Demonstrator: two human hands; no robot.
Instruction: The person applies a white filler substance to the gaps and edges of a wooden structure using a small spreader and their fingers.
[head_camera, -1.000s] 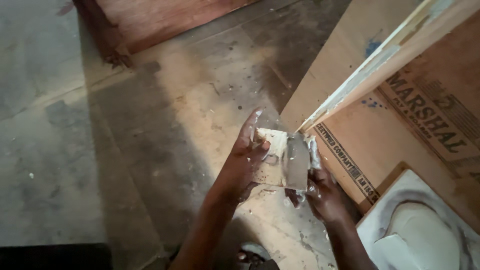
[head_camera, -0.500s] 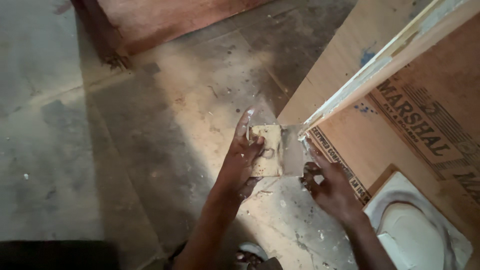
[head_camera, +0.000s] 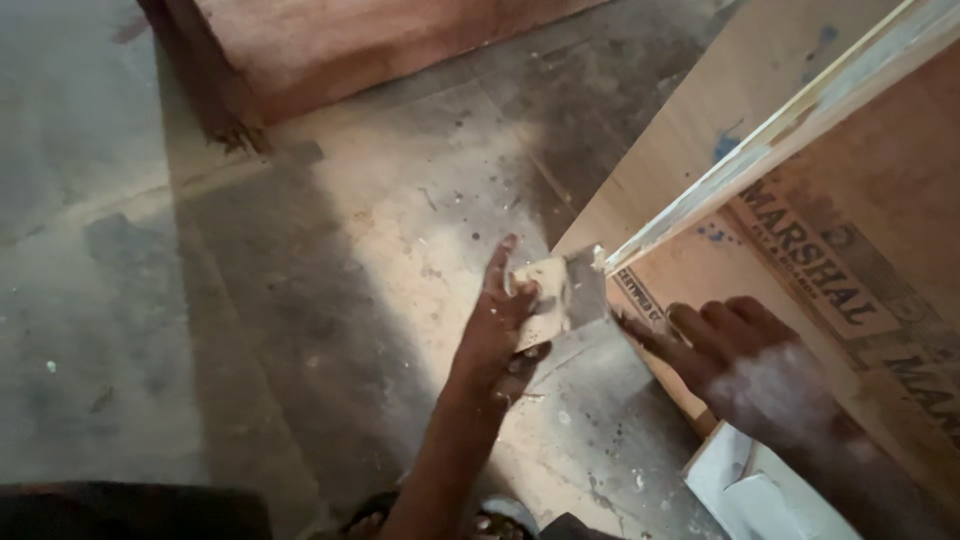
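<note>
My left hand (head_camera: 497, 335) grips a flat putty scraper (head_camera: 556, 297), thumb on its pale, smeared face and index finger pointing up. The scraper's grey blade touches the lower corner of a plywood panel's whitish edge (head_camera: 770, 140). My right hand (head_camera: 742, 352), dusted white, lies on the printed brown face of the plywood panel (head_camera: 880, 230) with its fingers stretched toward the scraper, holding nothing.
The dusty concrete floor (head_camera: 300, 280) spreads left of the panel. A reddish wooden board (head_camera: 380, 40) lies at the top. A white container (head_camera: 755, 490) sits at the bottom right by the panel. A sandalled foot (head_camera: 490, 518) shows at the bottom edge.
My right hand has let go near the scraper and moved right, onto the plywood face. My left hand keeps the scraper and has brought it up to the panel's corner.
</note>
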